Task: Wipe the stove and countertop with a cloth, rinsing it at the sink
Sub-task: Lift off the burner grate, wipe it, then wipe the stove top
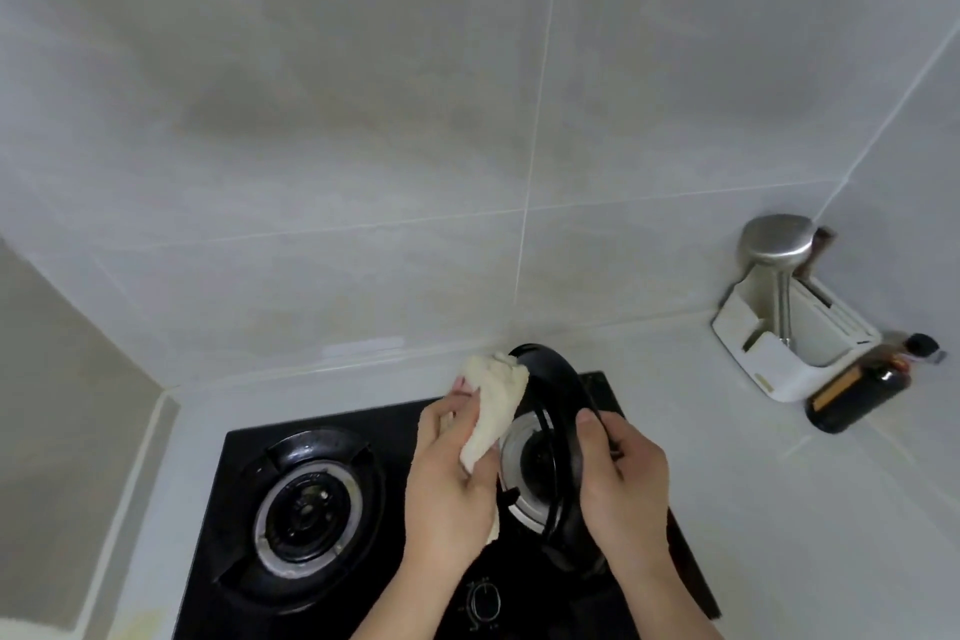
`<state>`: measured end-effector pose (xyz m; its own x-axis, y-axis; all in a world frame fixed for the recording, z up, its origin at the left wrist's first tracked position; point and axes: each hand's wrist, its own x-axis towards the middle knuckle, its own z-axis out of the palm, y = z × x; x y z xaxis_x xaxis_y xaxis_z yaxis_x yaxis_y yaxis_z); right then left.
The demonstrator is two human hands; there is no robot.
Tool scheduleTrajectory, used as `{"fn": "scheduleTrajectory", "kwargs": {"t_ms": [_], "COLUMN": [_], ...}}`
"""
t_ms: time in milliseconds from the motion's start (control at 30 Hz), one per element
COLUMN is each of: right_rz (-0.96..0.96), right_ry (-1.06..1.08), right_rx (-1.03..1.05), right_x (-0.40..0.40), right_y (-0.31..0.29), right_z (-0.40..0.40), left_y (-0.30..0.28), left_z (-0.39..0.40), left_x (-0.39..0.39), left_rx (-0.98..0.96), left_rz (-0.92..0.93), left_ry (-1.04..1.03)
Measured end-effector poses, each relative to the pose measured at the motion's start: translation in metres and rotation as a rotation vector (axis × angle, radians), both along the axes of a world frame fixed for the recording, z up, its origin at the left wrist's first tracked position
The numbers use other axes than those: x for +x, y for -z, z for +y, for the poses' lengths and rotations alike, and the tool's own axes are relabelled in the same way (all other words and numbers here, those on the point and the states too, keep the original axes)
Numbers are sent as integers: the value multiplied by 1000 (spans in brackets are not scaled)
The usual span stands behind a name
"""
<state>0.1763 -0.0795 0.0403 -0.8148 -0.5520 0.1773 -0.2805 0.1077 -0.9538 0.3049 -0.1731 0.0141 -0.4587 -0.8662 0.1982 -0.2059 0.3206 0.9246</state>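
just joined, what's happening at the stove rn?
A person is cleaning the black gas stove. The right hand grips the right burner's black pan support, tilted up off its burner, while the left hand holds a white cloth against it. The left burner has its support in place. A utensil holder and a dark bottle sit on the countertop to the right.

Cream cloth (493,411) bunched against tilted black ring (558,411).
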Motion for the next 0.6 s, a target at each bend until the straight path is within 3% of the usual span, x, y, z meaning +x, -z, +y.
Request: {"fn": "scheduleTrajectory", "kwargs": {"t_ms": [133, 333, 433, 600], "right_rz": [-39, 72, 101, 17], "right_ry": [30, -14, -49, -40], "right_rx": [-18, 13, -1, 3], "right_x": [2, -6, -5, 8], "right_y": [0, -11, -26, -38], "right_z": [-17, -6, 4, 10], "left_y": [2, -7, -6, 29], "left_z": [8, -4, -18, -44], "left_x": [9, 7, 1, 6], "left_rx": [-211, -392, -360, -133], "left_rz": [-54, -229, -279, -225], "left_ry": [74, 90, 68, 21]}}
